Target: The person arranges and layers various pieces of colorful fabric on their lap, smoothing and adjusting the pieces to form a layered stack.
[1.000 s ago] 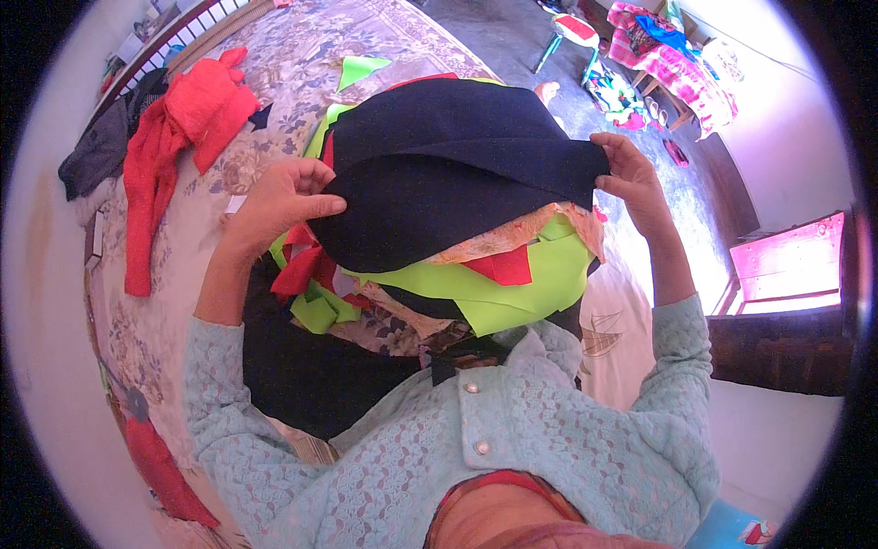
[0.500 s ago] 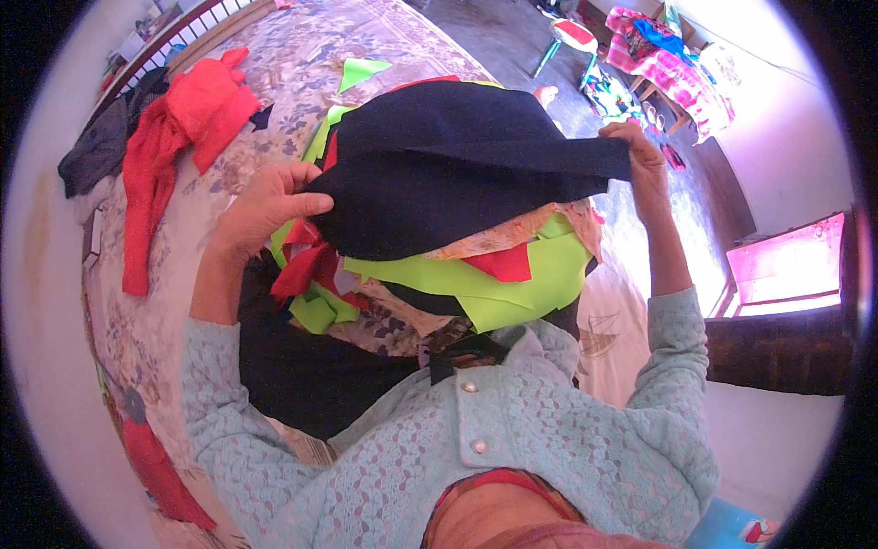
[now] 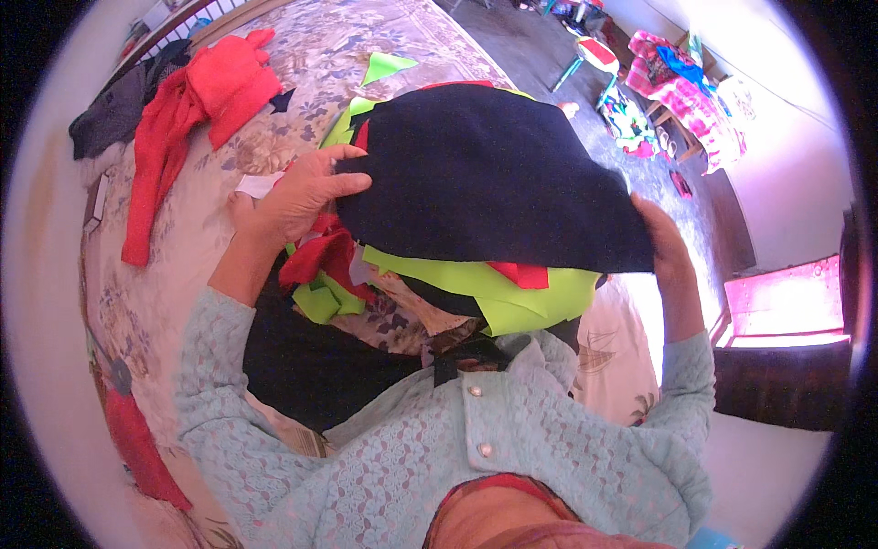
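A wide piece of black cloth (image 3: 494,178) is spread between my two hands, over a heap of fabric pieces. My left hand (image 3: 297,194) grips its left edge between thumb and fingers. At the right edge my right hand (image 3: 666,236) holds the cloth, its fingertips partly hidden behind it. Lime-green fabric (image 3: 526,306) and a bit of red fabric (image 3: 519,274) stick out below the black cloth. Next to my left wrist lie crumpled red cloth (image 3: 320,256) and a green scrap (image 3: 326,298).
The pile rests on a bed with a floral sheet (image 3: 347,46). A red knitted garment (image 3: 206,96) and a dark grey one (image 3: 114,114) lie at the far left. Beyond the bed stand a stool (image 3: 596,55) and a table with pink checked cloth (image 3: 713,123).
The black cloth, folded over along its top before, is now opened out wider. My right hand has moved down and slightly right with its edge. My left hand has shifted slightly right.
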Available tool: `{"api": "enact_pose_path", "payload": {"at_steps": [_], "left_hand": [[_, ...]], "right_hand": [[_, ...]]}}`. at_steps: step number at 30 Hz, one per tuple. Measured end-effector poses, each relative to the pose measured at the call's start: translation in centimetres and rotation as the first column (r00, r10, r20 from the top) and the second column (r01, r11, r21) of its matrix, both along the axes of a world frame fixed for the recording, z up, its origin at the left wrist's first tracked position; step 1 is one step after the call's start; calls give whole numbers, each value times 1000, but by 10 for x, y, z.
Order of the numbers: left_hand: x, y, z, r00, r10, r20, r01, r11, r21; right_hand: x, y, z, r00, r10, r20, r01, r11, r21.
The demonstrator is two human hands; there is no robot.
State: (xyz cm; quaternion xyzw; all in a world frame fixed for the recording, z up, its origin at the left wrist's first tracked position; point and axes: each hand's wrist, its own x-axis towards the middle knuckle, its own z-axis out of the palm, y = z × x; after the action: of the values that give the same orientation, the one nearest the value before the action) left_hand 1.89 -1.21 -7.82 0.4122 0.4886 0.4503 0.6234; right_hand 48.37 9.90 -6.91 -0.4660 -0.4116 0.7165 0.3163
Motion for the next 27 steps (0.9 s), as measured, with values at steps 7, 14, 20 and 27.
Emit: {"api": "enact_pose_path", "payload": {"at_steps": [7, 14, 20, 27], "left_hand": [[-3, 2, 9, 994, -41, -103, 52, 994, 101], [-4, 0, 5, 986, -77, -147, 92, 991, 95], [-7, 2, 17, 950, -109, -294, 137, 987, 78], [-41, 0, 2, 903, 189, -386, -139, 978, 152]], "right_hand": [[7, -17, 3, 996, -11, -83, 23, 990, 142], [20, -13, -8, 985, 41, 169, -64, 988, 137], [22, 17, 7, 438, -352, 827, -496, 673, 549], [-91, 39, 71, 716, -151, 682, -660, 172, 731]]}}
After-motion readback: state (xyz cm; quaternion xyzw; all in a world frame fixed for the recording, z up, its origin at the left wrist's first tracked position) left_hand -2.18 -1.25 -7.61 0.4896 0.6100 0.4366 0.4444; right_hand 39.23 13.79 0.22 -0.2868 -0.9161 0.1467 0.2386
